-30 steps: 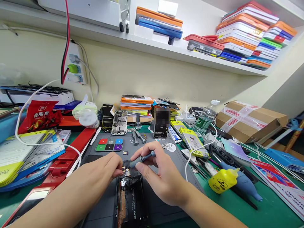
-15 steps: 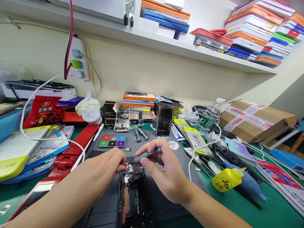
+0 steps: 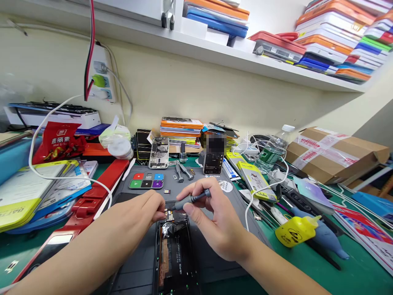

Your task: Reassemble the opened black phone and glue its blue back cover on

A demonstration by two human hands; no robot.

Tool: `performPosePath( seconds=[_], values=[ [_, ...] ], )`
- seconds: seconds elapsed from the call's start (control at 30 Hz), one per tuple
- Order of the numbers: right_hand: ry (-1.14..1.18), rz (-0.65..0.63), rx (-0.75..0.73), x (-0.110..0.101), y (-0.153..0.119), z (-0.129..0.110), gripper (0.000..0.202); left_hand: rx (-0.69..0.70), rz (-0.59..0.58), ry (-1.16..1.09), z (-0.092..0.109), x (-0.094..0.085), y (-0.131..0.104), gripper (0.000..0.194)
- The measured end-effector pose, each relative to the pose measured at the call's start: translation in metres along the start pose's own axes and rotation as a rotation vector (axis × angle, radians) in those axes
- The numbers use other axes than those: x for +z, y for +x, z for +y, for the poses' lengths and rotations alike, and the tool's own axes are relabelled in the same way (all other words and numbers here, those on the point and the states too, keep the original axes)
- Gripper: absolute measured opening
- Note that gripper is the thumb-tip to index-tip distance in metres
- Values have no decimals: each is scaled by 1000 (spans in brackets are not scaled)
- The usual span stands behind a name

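An opened phone (image 3: 176, 254) lies on the dark grey mat (image 3: 221, 246), its battery and upper circuit parts exposed. My right hand (image 3: 211, 221) is wrapped round a grey screwdriver (image 3: 186, 201), which is tilted with its tip side toward the phone's top end. At the phone's upper left edge is my left hand (image 3: 147, 211), its fingers pressed together; whatever they pinch is hidden. A small card tray (image 3: 167, 191) rests on the mat beyond the hands. Behind it sits a coloured screw tray (image 3: 146, 180).
Two grey screwdrivers (image 3: 183, 171), an opened phone (image 3: 159, 153) and an upright lit phone (image 3: 213, 157) stand or lie at the back. To the right are a yellow bottle (image 3: 296, 232), a blue blower (image 3: 328, 237) and a white cable (image 3: 254, 192).
The view has shifted slightly, moving the surroundings a little to the right. Both hands keep nearly the same pose, and the screwdriver has tilted slightly.
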State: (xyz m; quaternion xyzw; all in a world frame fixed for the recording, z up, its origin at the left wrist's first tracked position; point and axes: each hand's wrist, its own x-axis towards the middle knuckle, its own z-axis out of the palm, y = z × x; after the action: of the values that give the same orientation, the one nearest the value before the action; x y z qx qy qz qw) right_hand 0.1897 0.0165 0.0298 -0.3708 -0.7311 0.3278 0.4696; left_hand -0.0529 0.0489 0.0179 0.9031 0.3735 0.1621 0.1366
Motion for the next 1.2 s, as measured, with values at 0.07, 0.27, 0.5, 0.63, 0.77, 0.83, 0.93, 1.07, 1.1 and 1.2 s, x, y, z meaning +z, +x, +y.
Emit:
performPosePath(
  seconds=[0.07, 0.27, 0.5, 0.63, 0.77, 0.83, 0.93, 1.07, 1.1, 1.2],
  values=[
    [-6, -18, -7, -1, 0, 0, 16, 1, -7, -5, 1, 0, 0, 35],
    [4, -26, -14, -1, 0, 0, 17, 10, -16, -3, 1, 0, 0, 31],
    [-63, -47, -31, -2, 0, 0, 17, 14, -21, 31, 3, 1, 0, 29],
    [-65, -45, -40, -3, 1, -1, 17, -14, -105, 104, 12, -3, 6, 27],
    [-99, -41, -52, -1, 0, -2, 19, -34, -181, 172, 19, -7, 11, 27],
    [-125, -38, -57, 0, 1, -2, 20, -6, -160, 207, 19, -7, 10, 27],
    [-157, -23, -52, 1, 1, -1, 19, 85, -69, 303, 16, -4, 8, 31],
    [-152, -6, -16, 2, 2, -1, 17, 175, 41, 422, 12, -2, 7, 42],
    [-146, -8, -9, 2, 1, -1, 16, 177, 43, 429, 12, -2, 7, 42],
    [-126, -10, 9, 2, 1, -2, 14, 168, 18, 394, 11, -2, 7, 37]
  ],
)
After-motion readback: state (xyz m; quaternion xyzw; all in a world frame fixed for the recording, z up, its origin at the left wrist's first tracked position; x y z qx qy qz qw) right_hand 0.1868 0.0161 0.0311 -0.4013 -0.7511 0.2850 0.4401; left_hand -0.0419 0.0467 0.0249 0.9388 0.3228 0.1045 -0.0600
